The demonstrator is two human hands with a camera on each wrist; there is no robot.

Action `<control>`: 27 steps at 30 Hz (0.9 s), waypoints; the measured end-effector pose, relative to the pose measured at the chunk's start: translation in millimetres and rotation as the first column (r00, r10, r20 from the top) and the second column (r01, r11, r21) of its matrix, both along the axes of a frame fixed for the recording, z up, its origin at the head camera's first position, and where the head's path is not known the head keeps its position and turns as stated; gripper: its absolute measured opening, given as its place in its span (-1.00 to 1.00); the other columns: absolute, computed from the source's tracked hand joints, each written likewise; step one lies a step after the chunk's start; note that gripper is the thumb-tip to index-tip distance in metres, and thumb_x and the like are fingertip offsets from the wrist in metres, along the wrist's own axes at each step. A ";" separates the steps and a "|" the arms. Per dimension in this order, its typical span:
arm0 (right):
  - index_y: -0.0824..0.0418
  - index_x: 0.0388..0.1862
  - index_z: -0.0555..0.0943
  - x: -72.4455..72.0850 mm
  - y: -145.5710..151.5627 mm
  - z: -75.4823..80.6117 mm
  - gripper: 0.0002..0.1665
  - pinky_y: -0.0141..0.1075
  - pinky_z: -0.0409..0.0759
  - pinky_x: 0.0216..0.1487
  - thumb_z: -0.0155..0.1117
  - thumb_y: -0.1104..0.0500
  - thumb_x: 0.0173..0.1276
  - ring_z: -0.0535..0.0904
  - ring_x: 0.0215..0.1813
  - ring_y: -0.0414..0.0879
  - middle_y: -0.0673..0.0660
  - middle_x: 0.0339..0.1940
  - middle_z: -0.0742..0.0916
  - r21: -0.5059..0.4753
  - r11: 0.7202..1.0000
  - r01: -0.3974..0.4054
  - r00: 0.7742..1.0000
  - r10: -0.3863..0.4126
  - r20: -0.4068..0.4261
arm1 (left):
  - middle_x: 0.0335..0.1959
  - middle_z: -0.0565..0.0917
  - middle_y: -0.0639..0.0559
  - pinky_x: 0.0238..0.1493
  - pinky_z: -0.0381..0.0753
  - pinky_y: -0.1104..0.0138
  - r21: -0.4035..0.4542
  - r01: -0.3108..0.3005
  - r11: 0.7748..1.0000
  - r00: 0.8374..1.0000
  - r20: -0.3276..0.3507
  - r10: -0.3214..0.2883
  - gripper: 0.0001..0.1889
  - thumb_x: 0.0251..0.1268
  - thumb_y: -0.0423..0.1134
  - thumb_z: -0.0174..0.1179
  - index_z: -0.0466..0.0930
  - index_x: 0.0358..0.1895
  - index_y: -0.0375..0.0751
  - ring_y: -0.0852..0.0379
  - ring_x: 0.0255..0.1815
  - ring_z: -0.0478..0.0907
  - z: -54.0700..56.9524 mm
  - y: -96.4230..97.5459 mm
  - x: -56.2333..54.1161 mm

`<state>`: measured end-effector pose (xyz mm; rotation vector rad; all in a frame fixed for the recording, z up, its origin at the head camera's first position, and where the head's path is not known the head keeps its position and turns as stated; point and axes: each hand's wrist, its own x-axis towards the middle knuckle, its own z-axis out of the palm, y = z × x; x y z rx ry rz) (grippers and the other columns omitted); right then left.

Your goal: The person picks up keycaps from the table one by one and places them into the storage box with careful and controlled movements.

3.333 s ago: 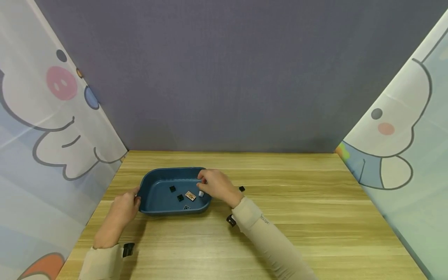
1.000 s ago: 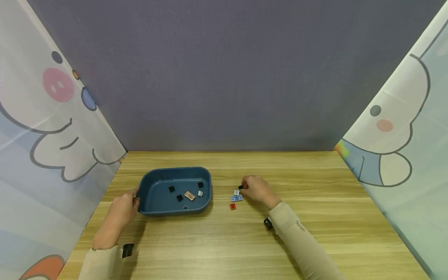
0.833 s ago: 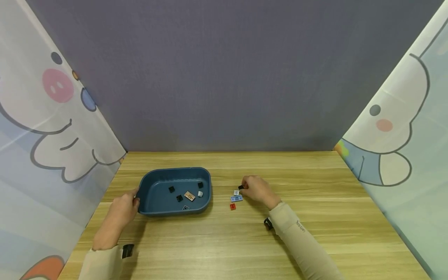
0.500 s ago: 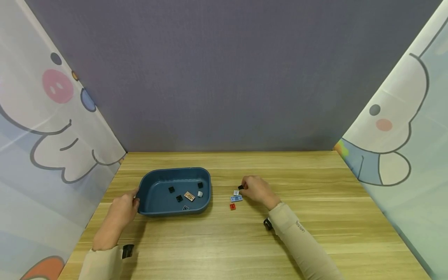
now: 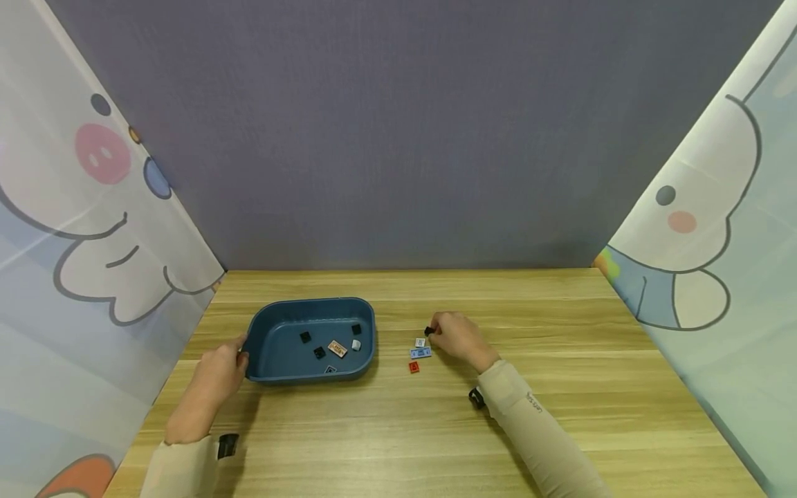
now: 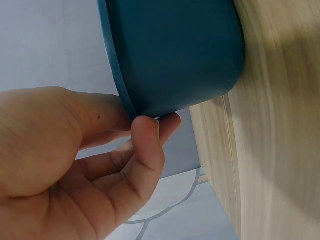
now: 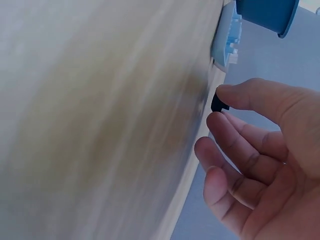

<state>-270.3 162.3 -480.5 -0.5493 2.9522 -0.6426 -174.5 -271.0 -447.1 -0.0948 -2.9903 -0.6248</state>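
Note:
My left hand pinches the left end of a blue plastic tray at its rim; in the left wrist view the thumb and fingertips meet at the rim's edge. To the right of the tray, my right hand pinches a small black tile between thumb and index finger, low over the table, its other fingers loosely curled. Just in front of that tile lie a white square tile, a longer light-blue printed tile and a red square tile, in a short column.
Inside the tray are several small pieces, among them a black tile, a tan printed tile and a white piece. The wooden table meets a grey back panel, with cartoon-printed sheets on both sides.
My right hand has left the tray's right end and come to the tiles on the table, pinching a black one. Over the last second that tile has shifted slightly; the left hand stays put.

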 end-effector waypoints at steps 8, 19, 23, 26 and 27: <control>0.28 -0.06 0.68 3.5 -2.1 13.4 -0.75 -0.28 0.53 -0.44 0.38 0.17 0.36 0.53 -0.48 -0.20 0.02 -0.34 0.68 -0.097 0.995 0.013 1.000 -0.012 0.007 | -0.68 0.40 -0.03 -0.64 0.29 0.21 -0.003 0.008 1.000 1.000 -0.016 -0.008 -0.57 0.38 -0.49 0.03 0.38 0.23 -0.73 0.09 -0.75 0.25 -0.6 0.2 0.2; 0.21 -0.07 0.68 5.9 -15.3 35.9 -0.80 -0.27 0.50 -0.40 0.35 0.18 0.38 0.51 -0.44 -0.22 -0.03 -0.33 0.68 -0.097 0.995 -0.039 0.995 0.030 -0.091 | -0.65 0.46 -0.07 -0.61 0.31 0.19 -0.010 0.007 1.000 1.000 -0.025 -0.007 -0.59 0.37 -0.49 0.05 0.40 0.21 -0.72 0.07 -0.73 0.27 -1.8 -0.4 0.5; 0.21 -0.03 0.68 6.3 -24.2 43.4 -0.77 -0.27 0.52 -0.38 0.33 0.16 0.40 0.52 -0.43 -0.24 -0.03 -0.30 0.69 -0.090 0.994 -0.067 0.992 0.057 -0.108 | -0.58 0.54 -0.16 -0.60 0.33 0.17 -0.016 0.007 1.000 1.000 -0.028 -0.007 -0.59 0.37 -0.49 0.06 0.41 0.20 -0.73 0.05 -0.72 0.29 -0.6 -0.1 -0.2; 0.21 -0.02 0.68 5.3 -32.9 48.8 -0.77 -0.27 0.52 -0.38 0.32 0.15 0.41 0.53 -0.43 -0.25 -0.03 -0.30 0.69 -0.092 0.991 -0.094 0.989 0.082 -0.121 | -0.54 0.57 -0.22 -0.59 0.35 0.16 -0.017 0.003 1.000 1.000 -0.023 -0.003 -0.59 0.37 -0.49 0.06 0.40 0.20 -0.73 0.04 -0.71 0.30 -0.5 0.0 -0.3; 0.20 -0.02 0.68 4.6 -36.1 50.3 -0.77 -0.28 0.52 -0.38 0.32 0.14 0.41 0.53 -0.43 -0.25 -0.04 -0.30 0.69 -0.096 0.990 -0.102 0.988 0.089 -0.126 | -0.51 0.59 -0.25 -0.59 0.36 0.15 -0.019 0.002 1.000 1.000 -0.026 -0.002 -0.59 0.36 -0.49 0.06 0.41 0.20 -0.72 0.04 -0.70 0.30 -0.6 0.1 -0.3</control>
